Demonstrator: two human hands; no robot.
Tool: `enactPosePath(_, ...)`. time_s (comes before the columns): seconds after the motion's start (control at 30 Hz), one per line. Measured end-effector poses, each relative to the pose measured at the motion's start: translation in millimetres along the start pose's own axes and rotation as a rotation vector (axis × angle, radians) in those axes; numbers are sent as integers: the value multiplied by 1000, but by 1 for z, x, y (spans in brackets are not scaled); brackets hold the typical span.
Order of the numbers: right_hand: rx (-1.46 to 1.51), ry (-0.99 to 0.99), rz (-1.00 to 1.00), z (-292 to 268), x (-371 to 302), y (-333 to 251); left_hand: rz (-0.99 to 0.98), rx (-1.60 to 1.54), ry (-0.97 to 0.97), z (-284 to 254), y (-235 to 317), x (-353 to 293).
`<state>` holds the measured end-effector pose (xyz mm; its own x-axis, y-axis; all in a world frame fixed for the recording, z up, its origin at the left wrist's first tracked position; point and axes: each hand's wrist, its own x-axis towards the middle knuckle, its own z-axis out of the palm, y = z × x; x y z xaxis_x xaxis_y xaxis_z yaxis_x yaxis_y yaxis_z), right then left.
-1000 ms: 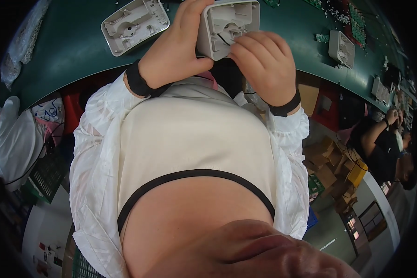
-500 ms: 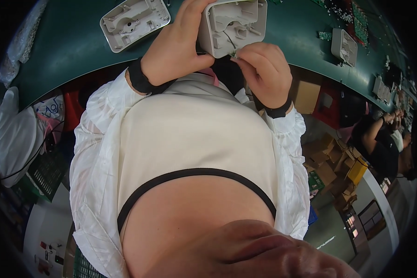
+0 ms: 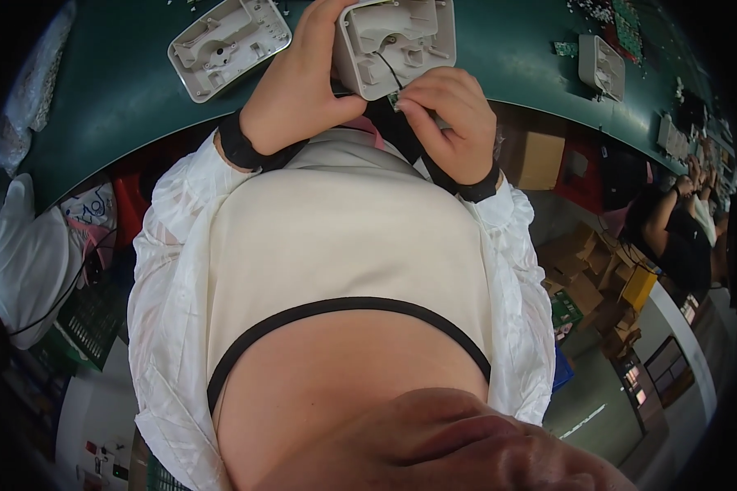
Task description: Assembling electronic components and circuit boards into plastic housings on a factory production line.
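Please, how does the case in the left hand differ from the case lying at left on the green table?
The held case is in the left hand; the left case lies on the table. A wire runs from the held case to a green part in the right hand; the left case shows none. The held case looks deeper, the left case shallower. Both are pale, open shells.

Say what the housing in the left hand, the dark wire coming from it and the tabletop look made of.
Housing: probably moulded plastic, matte off-white; ribs and posts look formed with its walls.
Wire: likely plastic-sheathed, being thin, dark and smoothly curved; any core is hidden.
Tabletop: green with a soft sheen, perhaps vinyl or rubber.
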<state>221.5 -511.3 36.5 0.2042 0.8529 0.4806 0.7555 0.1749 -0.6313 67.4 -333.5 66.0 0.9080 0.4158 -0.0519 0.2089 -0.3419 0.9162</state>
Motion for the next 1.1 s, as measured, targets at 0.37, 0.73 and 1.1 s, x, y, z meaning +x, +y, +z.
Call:
enactPosePath(0.37, -99, 52, 49, 2, 7, 2, 137, -94, 60, 11, -28, 1)
enactPosePath(0.73, -368, -125, -98, -36, -6, 8, 140, -109, -59, 18, -5, 15)
enactPosePath(1.1, -421, 85, 215, -130, -70, 31, 311, -168, -241, 80, 42, 183)
